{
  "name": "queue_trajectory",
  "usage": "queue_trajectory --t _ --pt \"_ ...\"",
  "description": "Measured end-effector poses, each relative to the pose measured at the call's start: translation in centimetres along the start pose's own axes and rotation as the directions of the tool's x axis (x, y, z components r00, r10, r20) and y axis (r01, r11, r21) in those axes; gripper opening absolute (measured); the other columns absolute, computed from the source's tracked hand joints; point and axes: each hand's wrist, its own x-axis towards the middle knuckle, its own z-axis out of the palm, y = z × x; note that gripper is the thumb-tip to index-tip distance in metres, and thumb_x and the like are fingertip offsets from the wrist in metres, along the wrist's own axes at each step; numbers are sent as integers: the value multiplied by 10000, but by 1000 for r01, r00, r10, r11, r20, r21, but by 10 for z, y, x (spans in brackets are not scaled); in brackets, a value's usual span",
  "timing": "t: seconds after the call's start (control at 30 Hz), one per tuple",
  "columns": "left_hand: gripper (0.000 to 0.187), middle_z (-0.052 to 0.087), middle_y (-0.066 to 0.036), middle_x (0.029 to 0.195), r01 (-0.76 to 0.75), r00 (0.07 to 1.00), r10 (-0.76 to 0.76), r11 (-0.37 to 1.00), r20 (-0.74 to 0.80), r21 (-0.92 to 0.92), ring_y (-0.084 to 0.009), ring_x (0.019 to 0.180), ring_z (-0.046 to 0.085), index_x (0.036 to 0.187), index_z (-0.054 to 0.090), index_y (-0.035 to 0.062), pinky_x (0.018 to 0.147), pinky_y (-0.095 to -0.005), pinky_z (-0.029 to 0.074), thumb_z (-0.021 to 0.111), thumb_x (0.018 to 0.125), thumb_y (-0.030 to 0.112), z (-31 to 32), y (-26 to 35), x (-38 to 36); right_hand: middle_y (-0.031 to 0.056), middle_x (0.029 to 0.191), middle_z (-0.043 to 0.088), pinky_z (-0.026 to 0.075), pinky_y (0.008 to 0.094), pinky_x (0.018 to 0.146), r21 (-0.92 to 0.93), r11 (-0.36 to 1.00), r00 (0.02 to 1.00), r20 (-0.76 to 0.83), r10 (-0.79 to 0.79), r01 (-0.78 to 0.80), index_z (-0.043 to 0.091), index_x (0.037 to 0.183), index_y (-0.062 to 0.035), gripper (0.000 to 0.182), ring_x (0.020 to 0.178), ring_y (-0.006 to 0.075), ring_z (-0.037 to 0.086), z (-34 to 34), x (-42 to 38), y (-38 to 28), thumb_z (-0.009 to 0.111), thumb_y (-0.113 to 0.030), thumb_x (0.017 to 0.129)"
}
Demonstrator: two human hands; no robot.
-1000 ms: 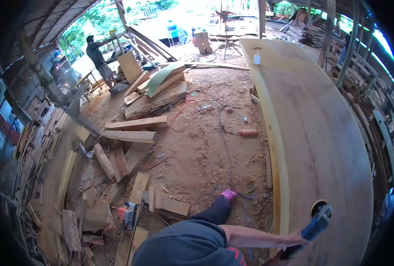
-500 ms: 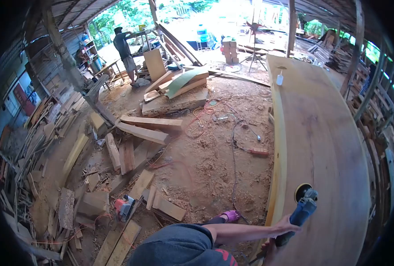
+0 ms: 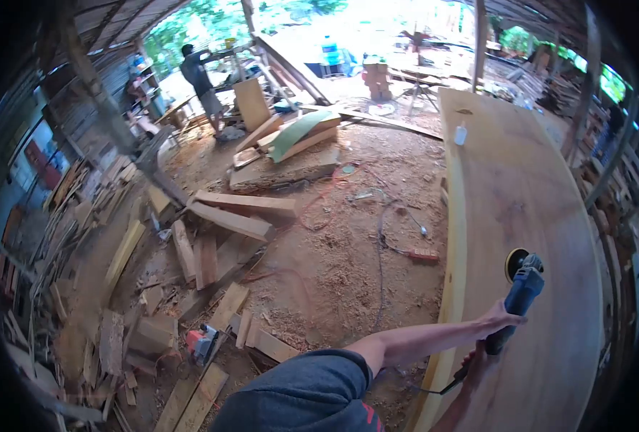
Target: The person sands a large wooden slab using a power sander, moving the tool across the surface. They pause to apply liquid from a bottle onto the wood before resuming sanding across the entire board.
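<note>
A blue-and-black angle grinder [image 3: 524,286] with a round yellow-edged disc [image 3: 512,265] is over the broad wooden slab [image 3: 542,187]. The disc looks tilted against the wood; full contact cannot be made out. My left hand [image 3: 504,317] wraps round the grinder's body. Behind it, my right hand [image 3: 480,361] grips the tool's rear end, partly hidden by the grinder and left hand. A dark cord [image 3: 449,389] trails from the rear across the slab's left edge. Farther up the slab stands a small white bottle [image 3: 460,135].
A red power strip [image 3: 422,255] and cords lie on the shaving-covered floor. Timber offcuts [image 3: 233,209] and a red-grey power tool [image 3: 202,341] are to the left. Another person [image 3: 203,83] stands at a far bench. Wooden posts [image 3: 479,47] rise beyond the slab.
Both hands have moved the grinder forward along the slab and slightly right. The left arm reaches farther out, and more of the right hand and forearm shows.
</note>
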Motion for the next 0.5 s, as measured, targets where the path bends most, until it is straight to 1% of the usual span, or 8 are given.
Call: queue_trajectory --t 0.1,0.13,0.17,0.23,0.33,0.4,0.43,0.5 --pt "452 576 -28 792 59 997 -58 998 55 -23 -148 709 544 987 583 47 644 -328 467 788 644 258 36 -6 -18 -12 583 466 380 237 361 86 992 995 -53 -84 89 530 975 -31 290 403 86 449 -37 -9 30 701 -207 821" --pt "590 601 -45 866 216 968 -227 971 105 100 -140 742 562 1105 562 38 659 -311 484 810 639 302 46 -37 -15 -8 595 486 383 242 359 156 983 994 -75 -83 93 546 988 -24 267 402 94 458 -59 -10 51 691 -156 807" --pt "589 601 -55 861 364 909 -390 915 145 176 -141 731 566 1094 564 43 647 -308 490 821 638 312 58 -16 -43 4 628 520 395 249 365 89 996 995 -100 -3 12 537 1033 -17 298 414 96 470 -73 -32 44 687 -142 808" --pt "588 609 -69 880 281 925 -289 957 245 66 -145 761 595 1098 552 45 671 -320 501 832 659 318 81 -52 -80 34 677 581 431 271 397 -71 997 960 -279 15 -37 546 1034 -22 289 452 119 518 -89 -86 24 684 -117 799" --pt "507 617 -46 852 400 864 -407 912 298 86 -138 736 602 1034 558 47 689 -301 508 836 685 288 115 -83 -160 84 721 631 472 302 478 -137 990 915 -404 -21 -38 553 1056 -28 307 568 156 617 -134 -159 53 685 -97 787" --pt "432 616 -55 838 482 794 -478 872 376 91 -142 730 617 1000 559 30 703 -306 514 811 726 250 133 -99 -213 153 781 650 495 354 563 -188 964 867 -493 74 -189 539 1054 -13 327 671 243 669 -159 -214 59 690 -105 778" --pt "442 616 -55 837 543 733 -528 834 428 98 -150 736 620 1004 559 27 713 -309 515 817 722 250 139 -104 -241 205 793 638 499 400 626 -278 944 846 -533 1 -176 527 1042 -1 345 740 340 669 -172 -239 77 703 -116 768" --pt "452 616 -55 835 613 645 -585 780 492 125 -157 742 624 1009 559 25 724 -311 517 822 719 250 149 -116 -295 215 798 634 496 408 641 -323 912 811 -585 17 -253 524 1033 -1 352 752 375 659 -195 -295 99 712 -118 760"
